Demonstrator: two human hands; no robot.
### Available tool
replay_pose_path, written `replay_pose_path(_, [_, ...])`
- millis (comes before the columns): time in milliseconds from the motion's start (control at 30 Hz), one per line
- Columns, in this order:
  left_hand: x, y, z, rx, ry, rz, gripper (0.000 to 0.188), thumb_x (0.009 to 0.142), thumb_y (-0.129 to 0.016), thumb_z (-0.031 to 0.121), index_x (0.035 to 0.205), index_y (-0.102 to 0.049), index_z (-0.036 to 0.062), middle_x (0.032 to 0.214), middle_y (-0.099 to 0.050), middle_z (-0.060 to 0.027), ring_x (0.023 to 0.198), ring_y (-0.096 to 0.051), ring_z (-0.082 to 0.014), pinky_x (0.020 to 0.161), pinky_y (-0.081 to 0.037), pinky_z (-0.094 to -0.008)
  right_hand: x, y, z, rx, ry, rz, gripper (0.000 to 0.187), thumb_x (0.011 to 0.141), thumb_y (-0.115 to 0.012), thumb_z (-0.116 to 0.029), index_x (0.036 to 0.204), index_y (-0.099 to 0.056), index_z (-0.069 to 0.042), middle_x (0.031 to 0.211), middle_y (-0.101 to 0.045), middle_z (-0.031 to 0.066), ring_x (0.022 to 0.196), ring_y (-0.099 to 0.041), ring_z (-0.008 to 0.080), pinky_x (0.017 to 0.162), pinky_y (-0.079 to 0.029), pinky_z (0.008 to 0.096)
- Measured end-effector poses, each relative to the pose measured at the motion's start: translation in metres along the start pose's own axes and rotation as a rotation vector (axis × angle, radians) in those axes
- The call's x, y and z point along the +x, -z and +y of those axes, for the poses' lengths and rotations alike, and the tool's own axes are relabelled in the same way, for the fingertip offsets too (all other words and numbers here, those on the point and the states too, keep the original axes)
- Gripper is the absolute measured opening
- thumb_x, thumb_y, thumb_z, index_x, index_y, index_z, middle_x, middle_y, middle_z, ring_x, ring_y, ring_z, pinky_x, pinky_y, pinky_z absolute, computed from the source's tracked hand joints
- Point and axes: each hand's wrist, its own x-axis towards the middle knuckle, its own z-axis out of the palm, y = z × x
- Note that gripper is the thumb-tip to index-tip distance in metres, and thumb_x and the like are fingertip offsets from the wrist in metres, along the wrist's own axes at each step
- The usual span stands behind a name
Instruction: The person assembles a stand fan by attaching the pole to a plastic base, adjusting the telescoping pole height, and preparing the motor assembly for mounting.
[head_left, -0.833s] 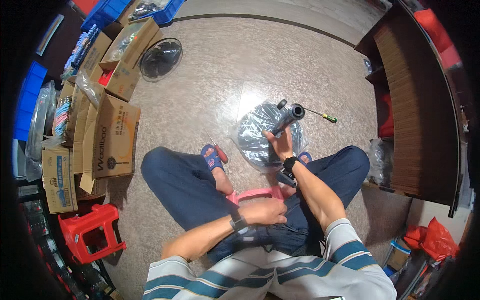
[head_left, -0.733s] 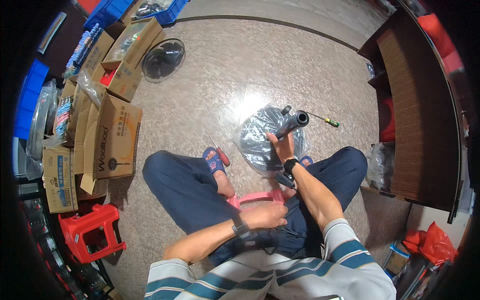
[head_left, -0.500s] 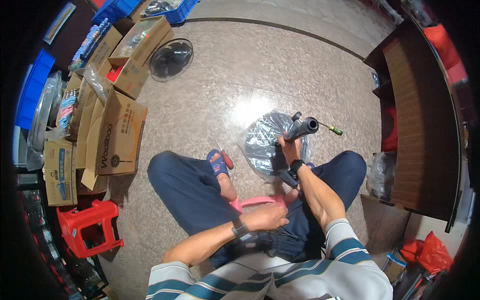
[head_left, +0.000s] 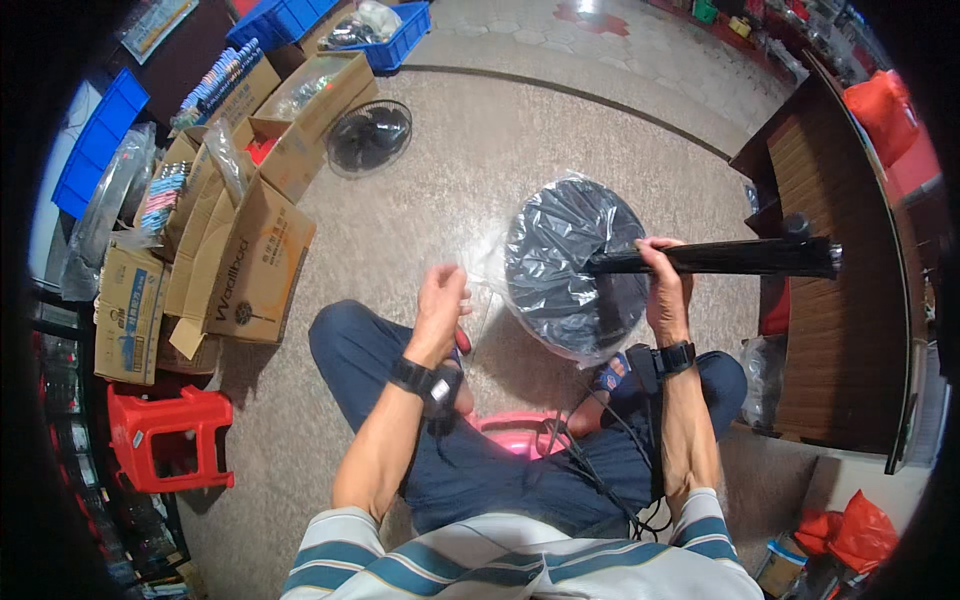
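A black fan stand is tipped on its side in front of me, its pole (head_left: pixel 715 258) pointing right. Clear plastic wraps its round base (head_left: pixel 575 275), which faces me. My right hand (head_left: pixel 667 285) is closed around the pole close to the base. Left of the base, my left hand (head_left: pixel 442 305) is raised with curled fingers beside the loose edge of the plastic wrap (head_left: pixel 488 268); whether it pinches the film is unclear. Below that hand shows a bit of a red handle (head_left: pixel 462 341). A black cord (head_left: pixel 590 465) trails across my lap.
A fan grille (head_left: pixel 370 137) lies on the floor at far left. Open cardboard boxes (head_left: pixel 262 265) and a red stool (head_left: pixel 170 438) line the left side. A brown wooden cabinet (head_left: pixel 835 270) stands at right. Something pink (head_left: pixel 525 435) sits between my legs.
The stand has been tipped over, its pole swinging out to the right and its base lifting. My left hand has moved from my lap forward to the base's left side.
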Motion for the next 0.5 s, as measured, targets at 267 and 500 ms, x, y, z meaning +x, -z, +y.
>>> replay_pose_path(267, [-0.002,-0.017,-0.020,-0.157,0.043,-0.547,0.058,0.107,-0.067,0.046,0.140,-0.058,-0.0012,0.128,-0.069,-0.0144,0.103,-0.070,-0.0235,0.088,-0.059,-0.0397,0.012,0.022,-0.046,0.398,0.084,0.173,0.010,0.092,-0.079,-0.008,0.094,-0.069,-0.008,0.085,-0.068,0.0047,0.080,-0.066,0.0175,0.079,-0.053,0.0353])
replay_pose_path(500, [-0.031,-0.020,-0.003,-0.370,0.069,-0.494,0.039,0.111,-0.063,0.037,0.125,-0.067,0.0002,0.106,-0.073,-0.0097,0.086,-0.071,-0.0164,0.079,-0.061,-0.0319,0.017,0.074,-0.043,0.709,-0.051,0.311,0.028,0.095,-0.080,-0.026,0.080,-0.062,-0.013,0.069,-0.059,0.0021,0.066,-0.058,0.0168,0.071,-0.052,0.0340])
